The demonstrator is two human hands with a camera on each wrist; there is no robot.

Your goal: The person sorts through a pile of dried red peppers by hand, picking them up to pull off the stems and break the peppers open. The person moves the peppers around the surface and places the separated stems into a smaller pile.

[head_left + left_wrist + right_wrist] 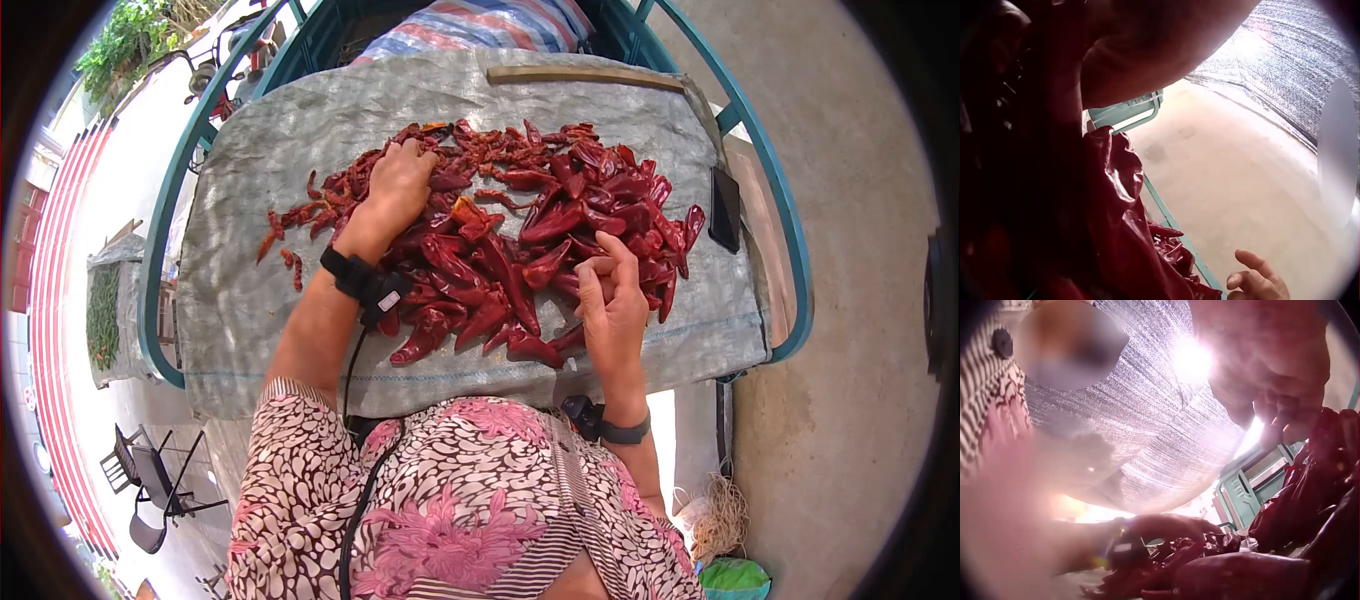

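Note:
A pile of glossy red peppers (pixel 510 270) lies on a grey woven sheet (pixel 270 130), with smaller, wrinkled dried ones (pixel 320 212) along its left and back. My left hand (pixel 400 185) reaches onto the dried peppers at the back left, fingers bent downward; its fingertips are hidden, so a grip cannot be made out. Over the front right of the pile is my right hand (pixel 612 290), fingers loosely bent and nothing visible in them. The right wrist view has my right hand (pixel 1266 356) above the peppers (pixel 1241 575), and my left hand (pixel 1166 528) low among them.
A wooden strip (pixel 590 76) lies along the sheet's back edge. At the right edge rests a black phone (pixel 724 210). Green metal rails (pixel 770 200) curve around both sides, and a striped cloth (pixel 470 27) is behind. A cable (pixel 355 480) runs down from my left wrist.

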